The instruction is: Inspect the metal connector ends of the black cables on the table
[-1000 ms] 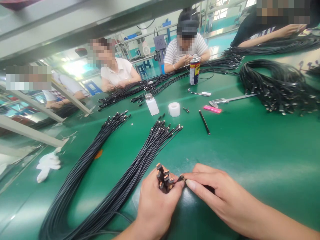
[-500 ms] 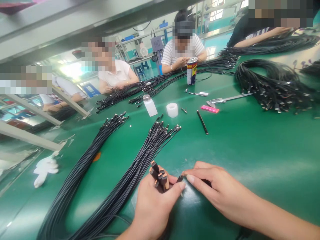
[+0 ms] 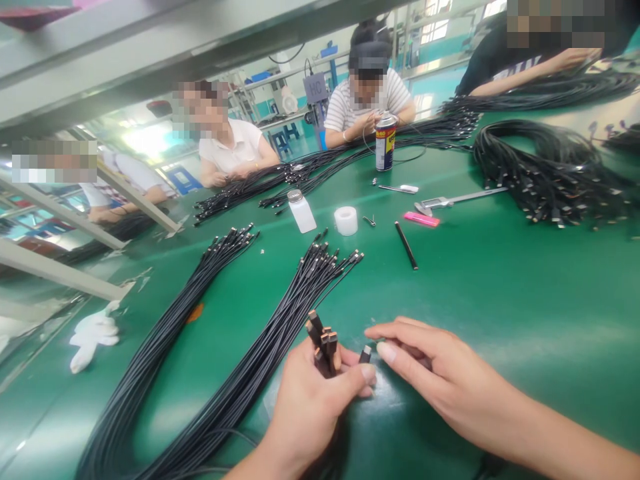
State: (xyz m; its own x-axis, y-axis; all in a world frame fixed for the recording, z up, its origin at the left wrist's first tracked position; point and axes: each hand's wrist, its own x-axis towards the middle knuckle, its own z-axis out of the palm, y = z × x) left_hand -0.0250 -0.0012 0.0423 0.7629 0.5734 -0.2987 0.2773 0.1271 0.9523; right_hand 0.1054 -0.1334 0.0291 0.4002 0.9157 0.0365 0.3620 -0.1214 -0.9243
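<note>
My left hand point(image 3: 320, 393) is closed around a bunch of black cables, whose plugs point(image 3: 325, 340) stick up above the fist with orange-coloured ends. Between its thumb and fingers one more black cable plug point(image 3: 366, 355) is pinched, and this one shows a silver metal tip. Just right of that plug is my right hand point(image 3: 425, 367), its thumb and forefinger apart and touching nothing that I can see. Its other fingers are partly hidden behind the thumb.
Two cable bundles point(image 3: 240, 360) lie on the green table point(image 3: 500, 300) at left. Beyond are a white bottle point(image 3: 303, 213), tape roll point(image 3: 345, 221), black pen point(image 3: 406, 245), pink piece point(image 3: 421, 219), caliper point(image 3: 450, 200) and spray can point(image 3: 385, 143). Several people handle cables across the table.
My right hand has come off the pinched plug and its fingers have parted. The plug's end looked orange before and now shows silver.
</note>
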